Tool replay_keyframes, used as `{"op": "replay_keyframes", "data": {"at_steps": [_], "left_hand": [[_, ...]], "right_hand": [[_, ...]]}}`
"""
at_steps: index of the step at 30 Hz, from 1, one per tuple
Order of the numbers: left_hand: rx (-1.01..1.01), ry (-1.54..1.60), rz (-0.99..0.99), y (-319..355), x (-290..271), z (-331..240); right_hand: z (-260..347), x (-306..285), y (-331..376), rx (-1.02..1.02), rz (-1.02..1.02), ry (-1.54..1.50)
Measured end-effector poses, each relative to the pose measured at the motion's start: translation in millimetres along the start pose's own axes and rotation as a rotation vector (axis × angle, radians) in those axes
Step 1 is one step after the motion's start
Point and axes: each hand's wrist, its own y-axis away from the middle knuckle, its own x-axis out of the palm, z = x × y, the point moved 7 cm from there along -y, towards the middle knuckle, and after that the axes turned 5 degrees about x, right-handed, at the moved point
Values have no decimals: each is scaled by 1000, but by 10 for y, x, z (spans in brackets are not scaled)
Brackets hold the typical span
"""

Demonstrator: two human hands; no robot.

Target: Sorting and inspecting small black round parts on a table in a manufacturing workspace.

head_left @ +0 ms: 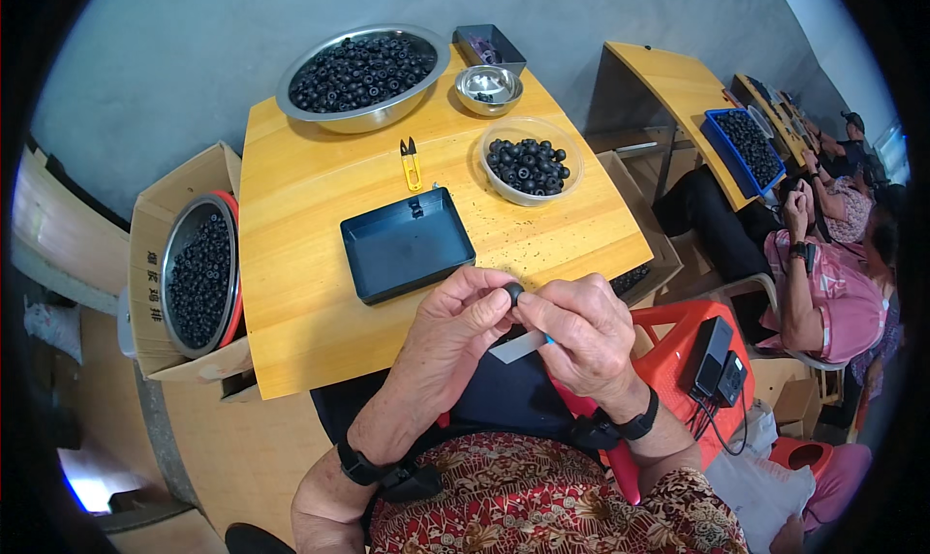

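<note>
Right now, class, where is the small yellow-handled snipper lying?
In the head view, the yellow-handled snipper lies on the wooden table, just beyond the empty dark tray and left of the clear bowl.

Yellow wooden table (310, 263) at frame centre, bearing: big steel bowl of black beads (363, 77) upper left, grey tray (489, 46), small steel bowl (489, 87), clear bowl of beads (530, 162), yellow snips (412, 164), dark blue tray (407, 244).

Both hands (523, 326) meet, fingertips seemingly pinched together.
</note>
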Motion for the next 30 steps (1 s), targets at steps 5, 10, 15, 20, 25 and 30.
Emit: {"op": "replay_keyframes", "data": {"at_steps": [5, 10, 15, 20, 25, 30], "left_hand": [[-9, 0, -44, 14, -16, 23], [-26, -56, -26, 1, -21, 7], [11, -40, -9, -20, -30, 17], [-25, 15, 10, 1, 4, 26], [-19, 41, 13, 10, 16, 22], [22, 103, -9, 57, -38, -30]], "right_hand": [[29, 16, 17, -35, 10, 61], [-20, 10, 35, -56, 12, 27], [-56, -82, -19, 12, 20, 38], [-114, -135, 2, 55, 46, 174], [-57, -18, -83, -31, 101, 271], [-15, 79, -172, -50, 63, 242]]}}
